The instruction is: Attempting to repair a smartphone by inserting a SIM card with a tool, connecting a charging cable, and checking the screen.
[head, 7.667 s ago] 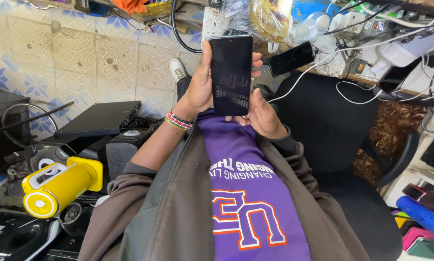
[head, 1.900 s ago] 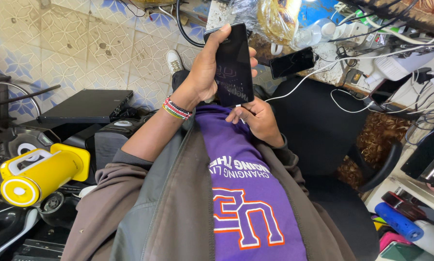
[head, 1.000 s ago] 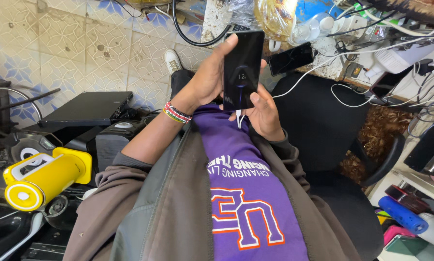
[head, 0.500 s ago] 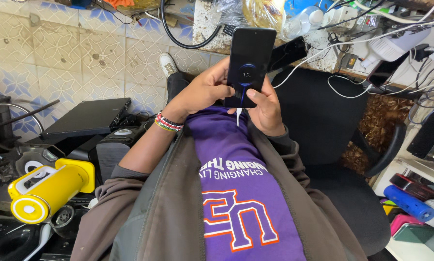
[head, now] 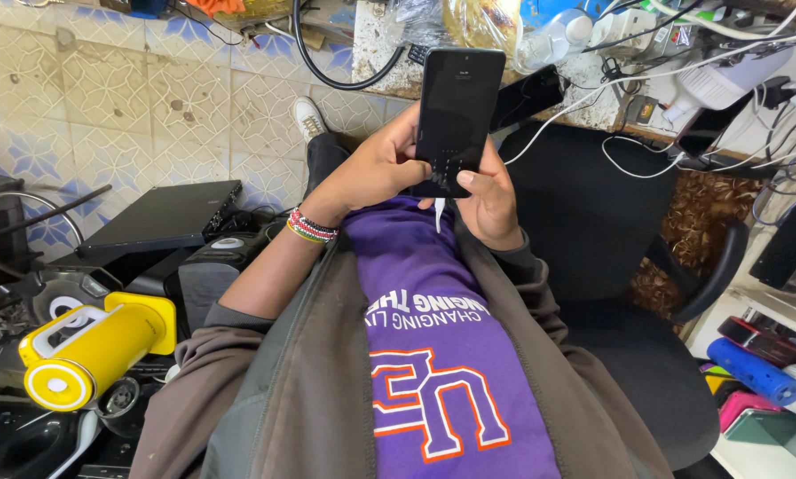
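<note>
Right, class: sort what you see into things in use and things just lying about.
In use: black smartphone, held upright by left hand and right hand.

Lying about: yellow cylindrical speaker, closed black laptop, blue cylinder, black office chair.

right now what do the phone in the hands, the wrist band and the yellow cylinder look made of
Phone: smooth dark glass front, going by its even sheen. Wrist band: looks like small coloured beads in stacked rows, possibly thread. Yellow cylinder: seems glossy moulded plastic, with white end cap and handle.
</note>
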